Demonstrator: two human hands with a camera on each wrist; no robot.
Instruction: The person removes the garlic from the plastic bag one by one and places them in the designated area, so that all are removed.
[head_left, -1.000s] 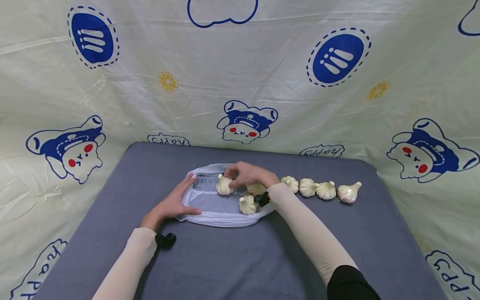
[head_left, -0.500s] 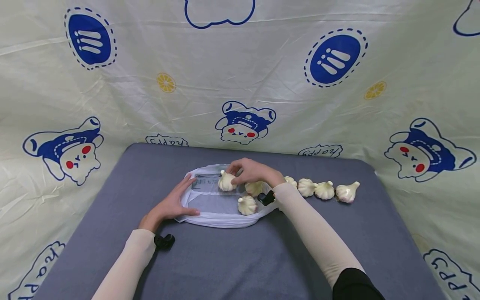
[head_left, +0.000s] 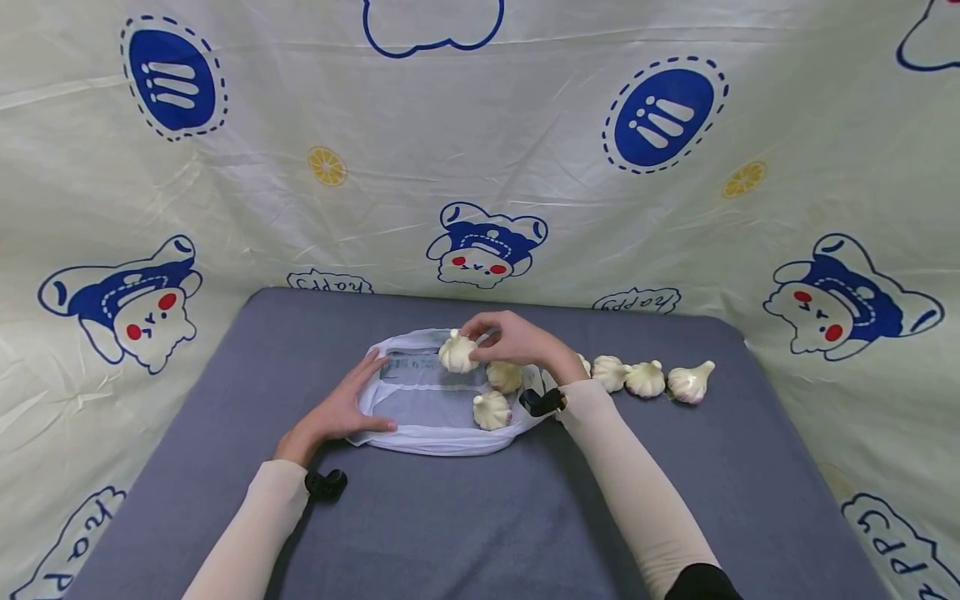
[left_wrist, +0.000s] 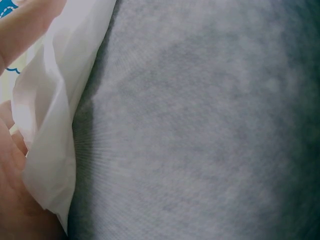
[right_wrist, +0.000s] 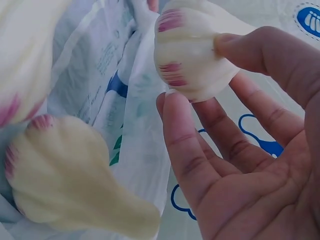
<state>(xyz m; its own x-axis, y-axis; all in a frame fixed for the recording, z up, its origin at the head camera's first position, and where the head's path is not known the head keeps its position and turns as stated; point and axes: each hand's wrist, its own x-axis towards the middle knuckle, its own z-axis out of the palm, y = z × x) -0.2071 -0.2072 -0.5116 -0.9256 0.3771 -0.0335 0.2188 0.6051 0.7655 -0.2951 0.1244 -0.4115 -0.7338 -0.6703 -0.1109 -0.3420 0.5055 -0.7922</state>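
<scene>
"Well, what's shifting over there?"

"The right hand [head_left: 513,340] is climbing! It's pinching a garlic bulb [head_left: 456,353] between thumb and fingertips, and that bulb seems to be riding higher over the white bag [head_left: 442,442] than a second ago."

"And the left hand [head_left: 347,408]?"

"It's staying put, spreading fingers and thumb wide at the bag's left edge, seemingly keeping the mouth open."

"So what's that meaning for the work?"

"By my judgement, this bulb is coming away from the bag's bottom, while two other bulbs [head_left: 492,412] are lying inside, towards the right end."

"And what's sitting on the worktop [head_left: 420,525]?"

"A row of bulbs [head_left: 644,380], lining up to the right of the bag: three are showing plainly, and a bit of a fourth is peeking out, mostly hidden."
</scene>
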